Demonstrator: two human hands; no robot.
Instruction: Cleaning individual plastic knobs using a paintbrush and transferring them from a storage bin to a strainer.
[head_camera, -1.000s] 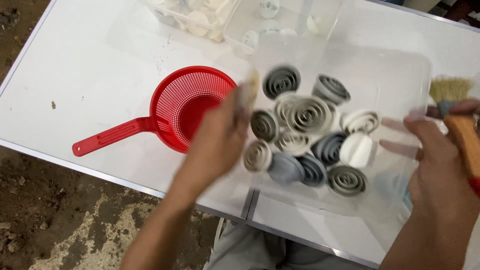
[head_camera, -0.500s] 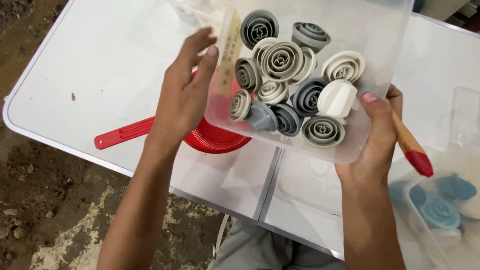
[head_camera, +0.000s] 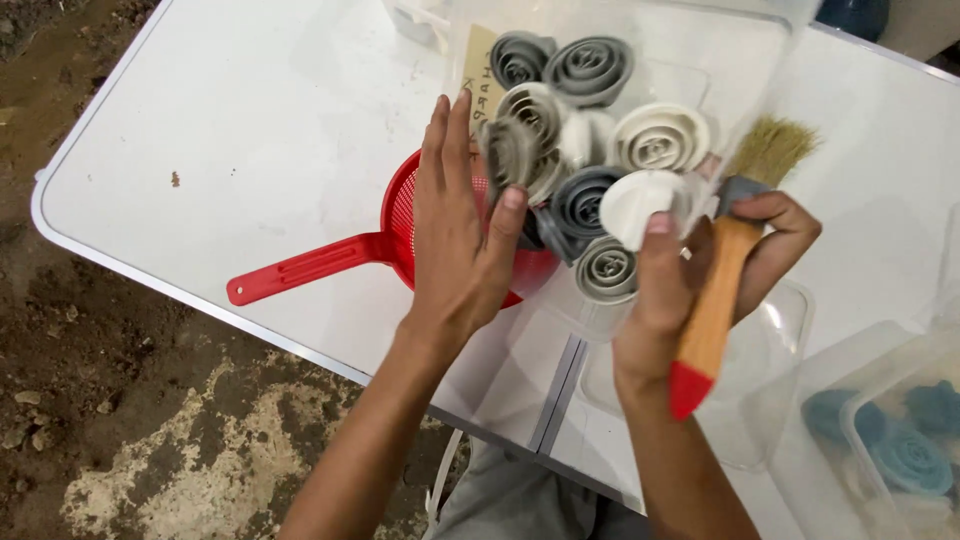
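Left hand (head_camera: 462, 240): pressed flat against the left wall of the clear plastic container (head_camera: 740, 50), fingers stretched out and together, thumb laid on the near side of the wall; nothing is clenched.
Right hand (head_camera: 700, 262): closed around the wooden handle of a paintbrush (head_camera: 712, 300), while the thumb is pressed against the right near wall of the container.
Clear plastic container: held up off the table between the two hands, tilted toward the camera, above the red strainer.
Round parts (head_camera: 585, 150): grey, white and blue-grey discs with spiral ridges, piled together inside the container against its lower wall.
Paintbrush: red-tipped handle pointed near, pale bristles pointed far and right, just beside the container.
Red strainer (head_camera: 330, 262): laid on the white table (head_camera: 230, 130), handle pointed left and near, bowl partly hidden behind the left hand.
Second container (head_camera: 890, 440): seen at the near right, with blue discs inside.
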